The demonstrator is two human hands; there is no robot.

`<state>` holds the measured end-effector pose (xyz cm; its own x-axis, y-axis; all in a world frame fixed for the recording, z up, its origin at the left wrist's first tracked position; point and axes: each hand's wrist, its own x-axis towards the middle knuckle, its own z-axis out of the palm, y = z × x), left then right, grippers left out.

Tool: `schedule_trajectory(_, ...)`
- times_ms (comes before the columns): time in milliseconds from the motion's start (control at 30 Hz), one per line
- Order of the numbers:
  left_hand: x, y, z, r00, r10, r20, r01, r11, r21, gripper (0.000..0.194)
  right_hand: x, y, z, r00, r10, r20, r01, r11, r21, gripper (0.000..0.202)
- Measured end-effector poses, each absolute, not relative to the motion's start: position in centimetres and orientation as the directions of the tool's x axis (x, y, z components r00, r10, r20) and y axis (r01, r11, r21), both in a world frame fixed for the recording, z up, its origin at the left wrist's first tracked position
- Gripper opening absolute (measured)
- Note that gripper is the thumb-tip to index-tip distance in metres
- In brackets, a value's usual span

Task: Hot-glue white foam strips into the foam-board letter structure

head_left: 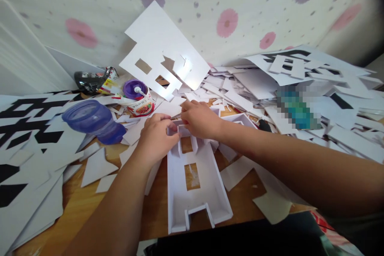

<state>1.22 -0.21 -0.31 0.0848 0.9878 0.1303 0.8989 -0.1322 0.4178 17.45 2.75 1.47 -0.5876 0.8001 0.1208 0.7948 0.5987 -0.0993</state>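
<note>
A white foam-board structure with upright side walls and rectangular openings in its base lies on the wooden table in front of me. My left hand is at its far left corner, thumb and fingers curled round the wall edge. Close beside it, my right hand bends over the far end of the structure, fingers pressed together and pointing down. Whatever those right fingertips hold, if anything, is hidden behind the hand.
A purple bottle leans at the left, near a paper bowl. A cut-out white board stands against the patterned wall. White scraps and sheets with black characters cover much of the wooden table.
</note>
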Motion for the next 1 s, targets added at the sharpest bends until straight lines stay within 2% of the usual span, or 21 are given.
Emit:
schedule_trajectory(467, 1.39, -0.33, -0.14, 0.088, 0.990, 0.114, 0.893, -0.129, 0.430, 0.009, 17.31, 3.29, 1.78, -0.600, 0.798, 0.052, 0.795, 0.602, -0.070, 0.012)
schedule_trajectory(767, 1.15, -0.26, -0.09, 0.145, 0.987, 0.068, 0.906, -0.160, 0.392, 0.017, 17.30, 3.11, 1.37, -0.638, 0.767, 0.071, 0.767, 0.641, -0.028, 0.020)
schedule_trajectory(1000, 0.68, 0.22, -0.55, 0.167, 0.981, 0.101, 0.896, -0.194, 0.399, 0.018, 17.07, 3.14, 1.69, -0.675, 0.736, 0.042, 0.736, 0.676, -0.027, 0.018)
